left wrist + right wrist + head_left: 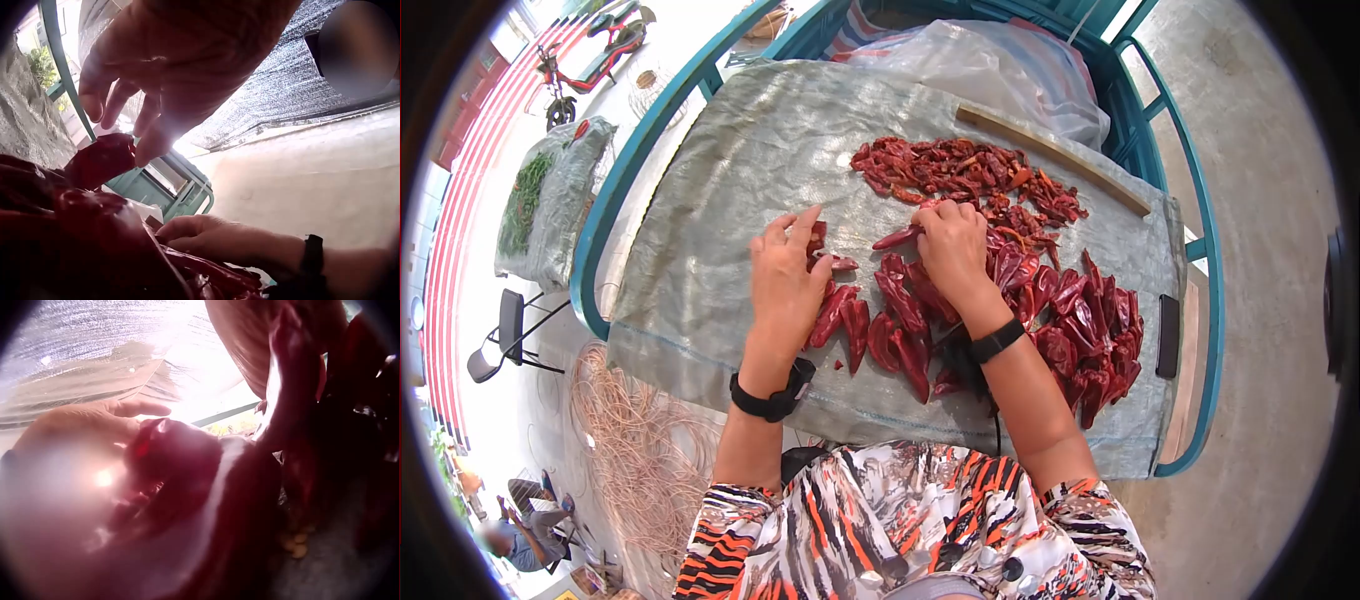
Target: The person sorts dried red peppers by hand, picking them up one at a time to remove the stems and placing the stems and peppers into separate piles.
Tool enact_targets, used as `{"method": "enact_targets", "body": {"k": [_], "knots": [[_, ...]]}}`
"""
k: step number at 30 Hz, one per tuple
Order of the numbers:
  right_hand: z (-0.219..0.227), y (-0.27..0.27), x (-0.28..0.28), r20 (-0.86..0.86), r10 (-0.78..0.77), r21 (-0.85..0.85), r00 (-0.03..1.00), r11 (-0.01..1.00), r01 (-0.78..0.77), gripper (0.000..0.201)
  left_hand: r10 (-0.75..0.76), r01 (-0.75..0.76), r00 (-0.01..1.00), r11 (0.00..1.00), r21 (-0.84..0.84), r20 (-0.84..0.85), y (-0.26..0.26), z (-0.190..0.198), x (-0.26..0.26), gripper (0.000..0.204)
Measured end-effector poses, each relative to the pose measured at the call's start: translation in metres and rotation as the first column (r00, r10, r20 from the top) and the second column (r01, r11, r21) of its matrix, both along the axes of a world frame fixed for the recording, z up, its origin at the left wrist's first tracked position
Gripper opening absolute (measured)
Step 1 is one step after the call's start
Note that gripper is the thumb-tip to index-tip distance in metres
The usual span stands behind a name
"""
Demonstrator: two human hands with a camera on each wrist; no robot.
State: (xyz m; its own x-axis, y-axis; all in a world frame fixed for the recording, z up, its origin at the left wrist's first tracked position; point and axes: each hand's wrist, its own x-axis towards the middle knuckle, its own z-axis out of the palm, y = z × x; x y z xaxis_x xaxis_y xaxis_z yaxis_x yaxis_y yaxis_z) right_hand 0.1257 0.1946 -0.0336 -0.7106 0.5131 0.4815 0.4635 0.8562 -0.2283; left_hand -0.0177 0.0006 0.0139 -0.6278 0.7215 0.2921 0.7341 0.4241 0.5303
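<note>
Glossy dark-red dried chillies (pixel 1000 290) mid-sack (pixel 730 170), your right hand (pixel 952 250) pinching one chilli (pixel 897 238), left hand (pixel 785 280) spread flat on others.

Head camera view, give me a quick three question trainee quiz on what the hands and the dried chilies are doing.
1. True or false: the left hand lies with fingers spread on the dried red chilies.
2. What does the right hand pinch? A) a chili B) the wooden stick C) the phone
3. Fill in: the chilies lie on a grey woven ____.

Key: 1 true. 2 A, one chili. 3 sheet. The wooden stick and phone lie untouched.
</note>
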Motion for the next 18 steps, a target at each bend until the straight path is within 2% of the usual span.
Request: {"method": "enact_targets", "body": {"k": [3,6,9,10,12,13,15,16,18], "knots": [[0.009,-0.002,-0.002,-0.128,0.007,0.053,0.992,0.999,0.0,0.016,-0.063,0.077,0.982,0.994,0.073,-0.177,0.003,0.015,0.016,0.057],[0.041,-0.016,0.001,-0.173,0.125,-0.036,0.977,0.99,-0.133,0.016,-0.184,0.195,0.979,0.968,0.158,-0.083,0.008,0.02,0.028,0.051],[0.061,-0.039,0.008,-0.204,0.269,-0.366,0.941,0.871,-0.328,0.016,-0.237,0.237,0.971,0.971,0.016,0.03,0.011,0.016,0.03,0.044],[0.061,-0.039,0.008,-0.238,0.312,-0.301,0.92,0.877,-0.376,0.017,-0.212,0.211,0.977,0.976,0.049,0.015,0.012,0.013,0.029,0.042],[0.066,-0.041,0.011,-0.288,0.139,-0.454,0.947,0.851,-0.263,0.018,-0.157,0.157,0.988,0.981,0.112,-0.012,0.008,0.006,0.028,0.039],[0.068,-0.042,0.012,-0.302,0.049,-0.529,0.952,0.822,-0.21,0.02,-0.08,0.08,0.997,0.994,0.074,0.003,0.006,0.005,0.026,0.039],[0.056,-0.036,0.015,-0.072,0.067,-0.304,0.995,0.949,-0.086,0.024,0.073,-0.073,0.997,0.997,-0.005,0.021,0.0,0.007,0.023,0.038],[0.047,-0.033,0.017,0.044,0.047,-0.172,0.998,0.984,-0.039,0.027,0.098,-0.096,0.994,0.994,-0.05,0.05,-0.002,0.007,0.021,0.039],[0.027,-0.034,0.014,0.131,0.053,-0.114,0.99,0.993,-0.038,0.031,0.151,-0.137,0.983,0.981,-0.137,0.104,-0.003,0.005,0.016,0.041]]}}
